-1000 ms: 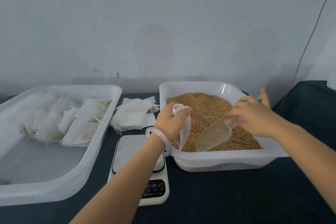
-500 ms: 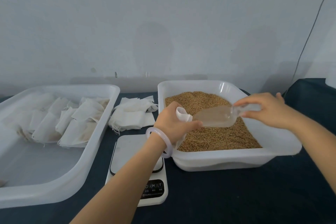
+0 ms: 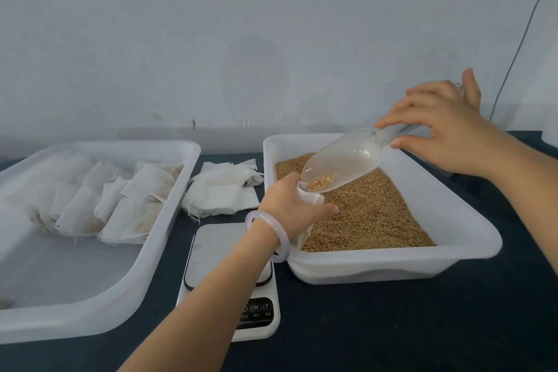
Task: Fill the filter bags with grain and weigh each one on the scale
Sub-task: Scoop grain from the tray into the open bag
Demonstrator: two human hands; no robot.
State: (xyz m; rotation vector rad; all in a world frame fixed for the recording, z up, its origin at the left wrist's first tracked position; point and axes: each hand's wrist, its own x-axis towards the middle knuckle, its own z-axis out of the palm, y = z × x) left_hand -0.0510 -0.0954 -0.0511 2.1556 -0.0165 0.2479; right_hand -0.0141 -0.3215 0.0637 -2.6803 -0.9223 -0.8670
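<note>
Nearest of all, the kitchen scale (image 3: 219, 248) stands on the dark-covered bench (image 3: 392, 326), and its platform carries nothing. I judge that it waits close to both trays so that a filled bag has only a short way to it. On its black control panel (image 3: 256, 311) the letters M and T can be read on two buttons. The small print below them is too fine to read, and I find no brand name.

Just above the right edge of the scale, the left hand (image 3: 290, 205), with a pale bangle (image 3: 255, 215) on the wrist, grips a white filter bag (image 3: 312, 197). The fingers curl around its neck, so the mouth is open upward. The bag hangs over the near left corner of the grain tray (image 3: 377, 266), which lies right of the scale. Probably this is so that any spilled grain (image 3: 371, 211) falls back in the tray.

A clear plastic scoop (image 3: 341, 163) is tilted down with its lip at the bag's mouth, and only few kernels lie at the lip. Farther right of the scale, the right hand (image 3: 447, 133) pinches the scoop's handle, raised high to make the slope steep.

Behind the scale lies a pile of empty filter bags (image 3: 223, 190), at hand for the next filling. Left of the scale, a second white tray (image 3: 60, 275) holds bags that look filled (image 3: 120, 205).
</note>
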